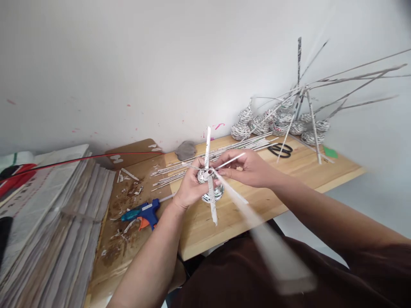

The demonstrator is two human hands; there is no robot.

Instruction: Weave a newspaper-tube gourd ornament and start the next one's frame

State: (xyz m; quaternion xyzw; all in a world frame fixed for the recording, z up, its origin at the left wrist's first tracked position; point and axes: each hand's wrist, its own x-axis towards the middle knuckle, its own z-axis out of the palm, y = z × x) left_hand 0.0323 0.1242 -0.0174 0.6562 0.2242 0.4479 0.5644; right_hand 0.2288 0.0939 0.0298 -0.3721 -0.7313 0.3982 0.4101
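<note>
My left hand (188, 189) is wrapped round the neck of a small gourd-shaped piece (215, 195) woven from rolled newspaper. Flattened paper tubes stick out from its top in several directions, and a small round hole shows at the centre. Close beside it, my right hand (255, 169) pinches at a paper tube (229, 189) near the weave. That long tube runs toward me and blurs at its near end. Another short tube lies across the right fingers. The exact grip of the right fingertips is partly hidden.
Loose paper tubes (173, 168) lie behind the hands, with black-handled scissors (280, 149) to their right. Woven gourds (240, 129) stand along the wall, near a frame of long tubes (310, 109). At left are a blue glue gun (149, 210) and stacked newspapers (69, 231).
</note>
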